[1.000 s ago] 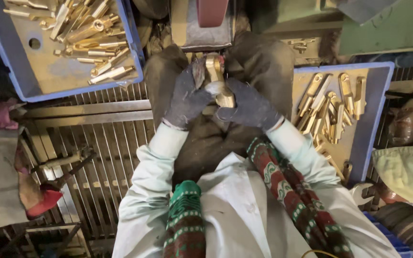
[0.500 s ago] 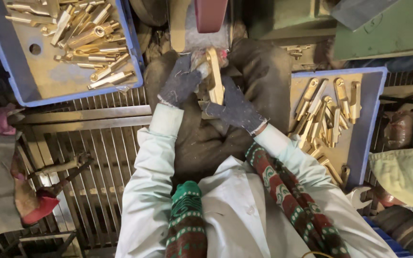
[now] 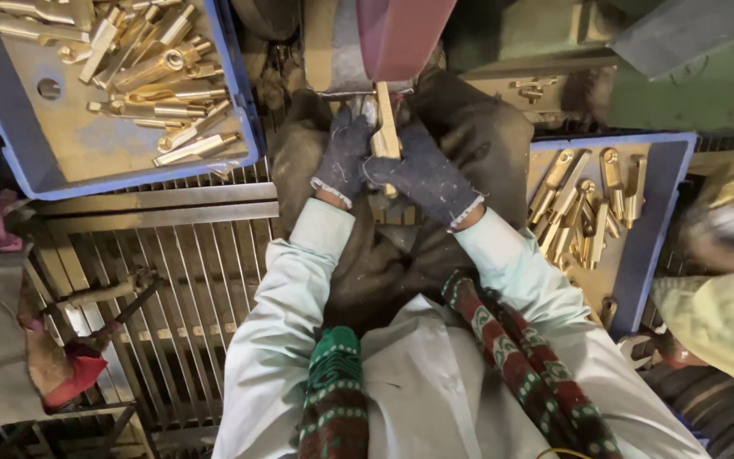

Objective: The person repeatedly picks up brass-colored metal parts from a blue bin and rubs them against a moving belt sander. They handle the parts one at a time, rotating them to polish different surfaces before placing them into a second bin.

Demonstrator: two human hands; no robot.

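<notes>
Two gloved hands hold one long brass part [image 3: 386, 119] upright between them, its top end pressed against the lower edge of the reddish belt [image 3: 401, 34] of a machine right above. The left hand [image 3: 343, 153] is closed around the part from the left side, and the right hand [image 3: 422, 170] pinches it from the right and a little lower, fingers wrapped on the shaft. I judge the step in hand to be grinding or polishing one face of the part on the belt; the next move, as I see it, calls for a steady grip with both hands and a small turn of the part so another face meets the belt, with the fingertips kept away from the belt. Just beside the right arm, a blue tray [image 3: 664, 221] carries a small group of similar brass parts [image 3: 588, 204] near its left edge. At the far left, a second blue tray [image 3: 36, 161] holds a bigger heap of brass pieces [image 3: 142, 68] along its far edge. Under both trays lies a metal grate [image 3: 189, 289].
</notes>
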